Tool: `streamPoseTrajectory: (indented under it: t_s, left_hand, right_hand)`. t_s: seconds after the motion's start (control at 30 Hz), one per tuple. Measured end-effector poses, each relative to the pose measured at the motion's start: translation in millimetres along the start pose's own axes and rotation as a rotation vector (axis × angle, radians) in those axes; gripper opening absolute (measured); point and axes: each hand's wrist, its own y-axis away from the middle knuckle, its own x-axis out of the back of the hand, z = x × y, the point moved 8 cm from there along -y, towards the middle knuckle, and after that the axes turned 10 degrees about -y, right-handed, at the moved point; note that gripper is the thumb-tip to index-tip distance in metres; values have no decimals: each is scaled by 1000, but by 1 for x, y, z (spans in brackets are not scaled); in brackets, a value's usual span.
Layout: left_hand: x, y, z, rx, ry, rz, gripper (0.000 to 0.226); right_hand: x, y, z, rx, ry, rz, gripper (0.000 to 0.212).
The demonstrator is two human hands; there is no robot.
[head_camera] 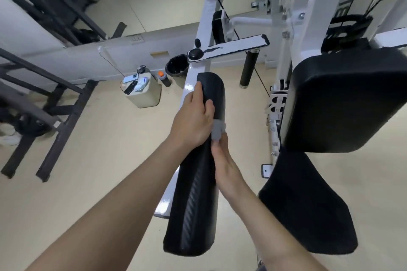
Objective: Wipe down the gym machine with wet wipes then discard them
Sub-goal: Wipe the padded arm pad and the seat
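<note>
Gripping the black arm pad [198, 193] with the left hand [192, 121], fingers curled round it; pinching a grey wet wipe [218, 128] against it in the right hand [224, 165]

Only one bit of lettering shows from here — big pale block letters on a dark strip [350, 4] running up the white machine upright [317, 17] at top right. They sit sideways, partly hidden and blurred, so no word can be read.

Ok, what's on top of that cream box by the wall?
A pale phone, a dark phone and a packet lie on the box; what's beneath them is hidden.
</note>
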Motion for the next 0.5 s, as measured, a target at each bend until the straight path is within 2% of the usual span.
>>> streamPoseTrajectory:
  t_s: [0.07, 0.1, 0.17, 0.23, 0.3, 0.4, 0.5]
  left_hand:
    - [2, 2, 0, 22, -29, 17, 51]
    - [4, 3, 1, 29, -44, 28, 52]
    - [6, 6, 1, 28, -55, 42, 53]
    - [7, 8, 3, 25, -39, 50, 53]
    - [9, 10, 3, 34, -8, 52, 52]
    - [13, 13, 4, 63, 52, 73, 46]
    - [17, 13, 3, 73, 83, 111, 43]
  right_hand:
    - [14, -61, -13, -12, 27, 52, 86]
    - [23, -92, -22, -40, 12, 94, 88]
    - [33, -128, -31, -73, -20, 149, 79]
    - [27, -113, -35, 16, -7, 127, 62]
    - [9, -53, -32, 172, 63, 55, 50]
    - [-10, 18, -23, 308, 103, -1, 54]
    - [0, -34, -26, 245, 143, 30, 55]
